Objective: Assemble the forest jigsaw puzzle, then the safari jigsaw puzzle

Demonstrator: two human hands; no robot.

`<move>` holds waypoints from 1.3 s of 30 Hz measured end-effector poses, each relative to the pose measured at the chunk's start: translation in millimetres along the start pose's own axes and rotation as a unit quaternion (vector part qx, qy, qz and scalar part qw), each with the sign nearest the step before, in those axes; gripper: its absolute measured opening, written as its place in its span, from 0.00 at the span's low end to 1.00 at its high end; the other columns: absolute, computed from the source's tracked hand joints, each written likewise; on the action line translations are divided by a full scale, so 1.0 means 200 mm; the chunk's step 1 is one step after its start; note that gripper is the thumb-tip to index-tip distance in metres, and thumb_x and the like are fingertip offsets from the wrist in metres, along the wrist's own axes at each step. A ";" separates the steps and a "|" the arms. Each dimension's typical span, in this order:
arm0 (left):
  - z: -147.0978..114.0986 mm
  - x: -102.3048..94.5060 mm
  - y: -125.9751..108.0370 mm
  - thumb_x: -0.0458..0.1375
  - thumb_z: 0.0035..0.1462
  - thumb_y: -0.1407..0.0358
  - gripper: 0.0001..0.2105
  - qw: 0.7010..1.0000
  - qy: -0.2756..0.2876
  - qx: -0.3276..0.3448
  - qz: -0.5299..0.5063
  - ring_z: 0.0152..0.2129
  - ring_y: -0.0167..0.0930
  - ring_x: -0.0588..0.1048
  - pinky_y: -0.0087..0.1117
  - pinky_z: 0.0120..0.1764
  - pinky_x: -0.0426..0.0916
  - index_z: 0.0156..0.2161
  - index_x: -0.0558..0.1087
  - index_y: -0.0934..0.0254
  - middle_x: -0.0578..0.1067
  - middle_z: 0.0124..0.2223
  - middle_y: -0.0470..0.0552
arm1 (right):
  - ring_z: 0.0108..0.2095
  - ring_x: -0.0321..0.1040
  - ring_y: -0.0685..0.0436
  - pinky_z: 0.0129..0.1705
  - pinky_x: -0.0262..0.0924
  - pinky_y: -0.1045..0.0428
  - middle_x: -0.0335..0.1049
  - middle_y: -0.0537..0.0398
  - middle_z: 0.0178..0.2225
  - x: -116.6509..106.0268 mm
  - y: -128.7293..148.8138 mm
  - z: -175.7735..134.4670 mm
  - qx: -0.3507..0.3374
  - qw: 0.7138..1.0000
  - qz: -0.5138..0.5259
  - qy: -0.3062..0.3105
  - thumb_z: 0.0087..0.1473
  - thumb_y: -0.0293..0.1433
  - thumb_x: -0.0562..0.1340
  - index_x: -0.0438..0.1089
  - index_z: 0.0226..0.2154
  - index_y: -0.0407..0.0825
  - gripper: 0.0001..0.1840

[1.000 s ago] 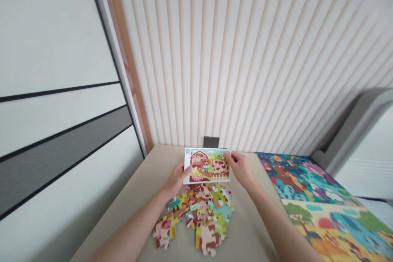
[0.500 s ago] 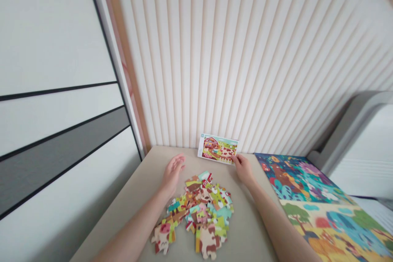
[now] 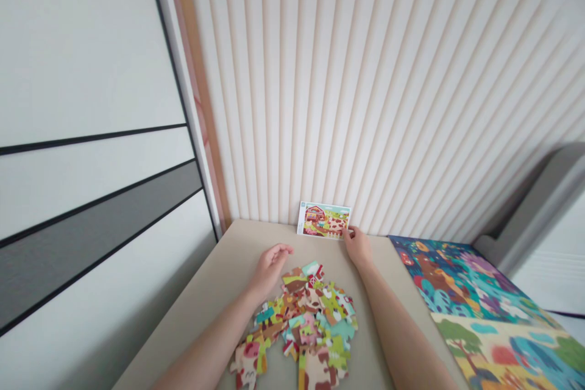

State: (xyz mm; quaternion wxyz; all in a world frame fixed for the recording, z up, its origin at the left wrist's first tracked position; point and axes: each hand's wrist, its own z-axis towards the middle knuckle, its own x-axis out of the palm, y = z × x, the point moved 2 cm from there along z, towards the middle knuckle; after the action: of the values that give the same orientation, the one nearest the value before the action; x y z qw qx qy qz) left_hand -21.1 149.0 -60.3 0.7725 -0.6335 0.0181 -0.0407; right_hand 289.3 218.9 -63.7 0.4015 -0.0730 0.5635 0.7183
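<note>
A picture card (image 3: 323,220) with a farm scene of a barn, a pig and a spotted cow leans upright against the ribbed wall at the table's back edge. My right hand (image 3: 358,245) pinches the card's lower right corner. In front of it lies a heap of loose jigsaw pieces (image 3: 311,311), many overlapping, in green, brown, pink and pale blue. My left hand (image 3: 272,268) hovers just above the heap's far left side, holding nothing, its fingers stretched out and slightly bent.
Two colourful assembled puzzles lie at the right: a dark blue forest scene (image 3: 470,280) and a savanna scene (image 3: 512,350) nearer me. The beige table (image 3: 205,292) meets the ribbed wall (image 3: 292,85). White panels (image 3: 91,195) stand at the left, a grey headboard (image 3: 543,213) at the right.
The card has straightened from a tilt to nearly level against the wall, with my right hand still at its corner. My left hand has turned and moved a little toward the heap.
</note>
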 end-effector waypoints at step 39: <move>-0.33 0.24 -0.16 0.57 0.65 0.57 0.15 0.915 0.260 0.156 0.267 0.56 0.42 0.71 0.45 0.61 0.62 0.53 0.78 0.54 0.73 0.58 0.56 | 0.55 0.67 0.36 0.59 0.60 0.42 0.69 0.45 0.54 -0.59 0.08 -0.77 -0.153 0.971 -0.106 0.152 0.63 0.39 0.58 0.75 0.52 0.55 0.18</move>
State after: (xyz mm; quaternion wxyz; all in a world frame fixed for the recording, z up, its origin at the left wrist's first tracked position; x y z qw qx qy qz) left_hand 21.0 73.3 -40.1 0.8116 -0.4437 0.3800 0.0015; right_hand 303.7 25.7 -40.3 0.3689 -0.3013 0.4908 0.7295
